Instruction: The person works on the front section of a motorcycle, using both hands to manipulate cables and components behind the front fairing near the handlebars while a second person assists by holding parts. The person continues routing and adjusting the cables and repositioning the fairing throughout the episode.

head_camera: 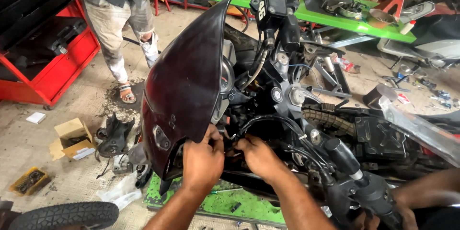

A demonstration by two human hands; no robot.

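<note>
Both hands work close together at the lower rear edge of the dark maroon headlight cowl on a stripped motorcycle. Left hand has its fingers curled, pinched on the cowl's lower edge; the cowl rises up and far-left from that grip. Right hand, just right of it, has fingers closed among the black cables behind the cowl; what exactly they clamp cannot be told. Handlebar grip lies near-right. Another person's hands show at the near-right corner; a second bystander stands far left beside a red tool cabinet.
</note>
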